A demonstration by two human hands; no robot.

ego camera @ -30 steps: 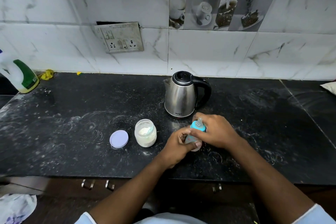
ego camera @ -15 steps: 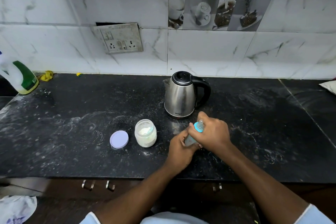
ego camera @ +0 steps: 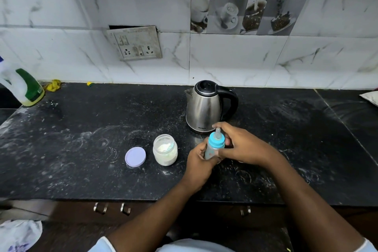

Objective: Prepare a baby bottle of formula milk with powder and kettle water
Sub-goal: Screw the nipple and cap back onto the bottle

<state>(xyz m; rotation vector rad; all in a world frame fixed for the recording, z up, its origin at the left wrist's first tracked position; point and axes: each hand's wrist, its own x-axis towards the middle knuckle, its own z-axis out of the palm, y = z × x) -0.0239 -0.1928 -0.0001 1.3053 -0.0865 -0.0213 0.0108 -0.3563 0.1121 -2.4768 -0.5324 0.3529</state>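
Where the black stone tabletop (ego camera: pixel 81 149) is dusted white, a round lilac plastic lid (ego camera: pixel 135 156) lies at 9 o'clock of an open clear jar of white powder (ego camera: pixel 165 152). The left hand (ego camera: pixel 199 161) wraps the small clear baby bottle with a blue collar (ego camera: pixel 214 145), hiding its lower body and contents. A steel electric kettle (ego camera: pixel 204 106) stands at its 12 o'clock. The right hand (ego camera: pixel 243 145) curls round the collar from 3 o'clock.

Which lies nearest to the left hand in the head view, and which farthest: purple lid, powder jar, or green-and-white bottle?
1. powder jar, just left of the left hand, which grips the baby bottle.
2. purple lid, lying flat left of the jar.
3. green-and-white bottle, far left, at the back.
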